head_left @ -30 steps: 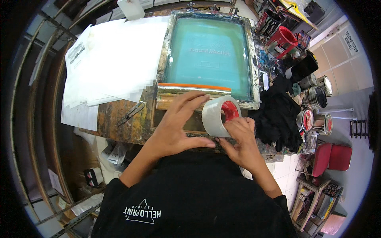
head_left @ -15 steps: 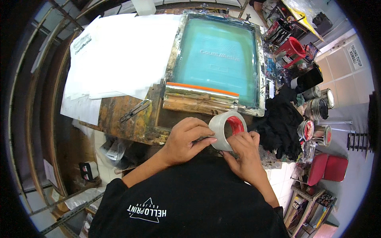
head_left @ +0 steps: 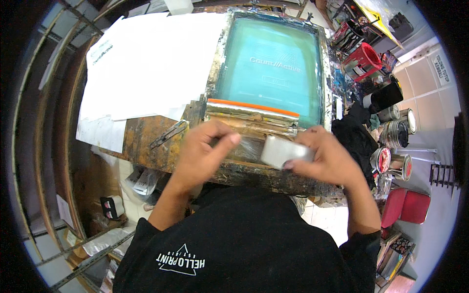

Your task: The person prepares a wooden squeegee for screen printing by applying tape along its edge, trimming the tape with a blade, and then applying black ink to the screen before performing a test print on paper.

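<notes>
My right hand (head_left: 325, 154) grips a roll of clear packing tape (head_left: 281, 152), turned so its outer face shows; the roll is smeared by motion. A see-through tape strip (head_left: 251, 145) runs from the roll toward my left hand (head_left: 200, 154), whose thumb and forefinger pinch its end. Both hands are over the table's near edge. Just beyond them lies a screen-printing frame (head_left: 324, 97) with a teal mesh (head_left: 273, 44). A squeegee with an orange blade edge (head_left: 254, 107) rests across the frame's near end.
White paper sheets (head_left: 156, 68) cover the table's left side. Nearer lies a dark, narrow tool (head_left: 168, 134). To the right are black cloth (head_left: 352, 139), a red bucket (head_left: 362, 62) and several paint cans (head_left: 393, 134). A red chair (head_left: 405, 205) stands at lower right.
My hands have moved apart and forward over the table edge, stretching a strip of tape between them. The roll has turned from showing its red-lined core to showing its outer side.
</notes>
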Action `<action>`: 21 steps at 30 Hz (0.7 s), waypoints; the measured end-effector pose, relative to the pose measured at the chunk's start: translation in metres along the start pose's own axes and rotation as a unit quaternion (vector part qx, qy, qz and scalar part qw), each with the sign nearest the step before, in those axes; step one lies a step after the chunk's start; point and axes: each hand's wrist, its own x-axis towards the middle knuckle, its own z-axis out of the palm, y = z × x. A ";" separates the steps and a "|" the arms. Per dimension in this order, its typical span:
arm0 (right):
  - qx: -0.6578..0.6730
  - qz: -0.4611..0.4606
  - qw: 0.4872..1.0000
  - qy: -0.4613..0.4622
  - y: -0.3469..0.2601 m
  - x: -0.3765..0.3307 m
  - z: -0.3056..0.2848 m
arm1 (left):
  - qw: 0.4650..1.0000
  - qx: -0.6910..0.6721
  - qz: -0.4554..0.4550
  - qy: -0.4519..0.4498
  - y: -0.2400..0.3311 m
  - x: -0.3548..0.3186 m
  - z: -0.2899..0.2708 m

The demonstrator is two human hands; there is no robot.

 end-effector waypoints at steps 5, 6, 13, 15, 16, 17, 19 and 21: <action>0.204 0.130 0.970 0.011 0.081 -0.034 -0.059 | 0.989 -0.071 -0.122 0.040 -0.072 0.031 -0.055; 0.111 0.121 0.986 0.029 0.086 -0.032 -0.062 | 0.986 -0.080 -0.143 0.020 -0.093 0.036 -0.066; -0.077 0.137 0.984 0.085 0.081 -0.011 -0.042 | 0.986 -0.079 -0.148 0.025 -0.100 0.041 -0.068; -0.114 0.137 0.978 0.109 0.077 -0.014 -0.039 | 0.987 -0.065 -0.147 0.026 -0.097 0.039 -0.068; -0.129 0.141 0.975 0.114 0.071 -0.013 -0.038 | 0.987 -0.057 -0.147 0.030 -0.094 0.037 -0.069; -0.145 0.145 0.971 0.120 0.067 -0.014 -0.036 | 0.988 -0.047 -0.143 0.039 -0.088 0.035 -0.069; -0.146 0.158 0.968 0.128 0.062 -0.020 -0.034 | 0.989 -0.026 -0.134 0.055 -0.073 0.031 -0.068; -0.203 0.193 0.951 0.130 0.060 -0.027 -0.033 | 0.988 -0.028 -0.128 0.080 -0.068 0.028 -0.071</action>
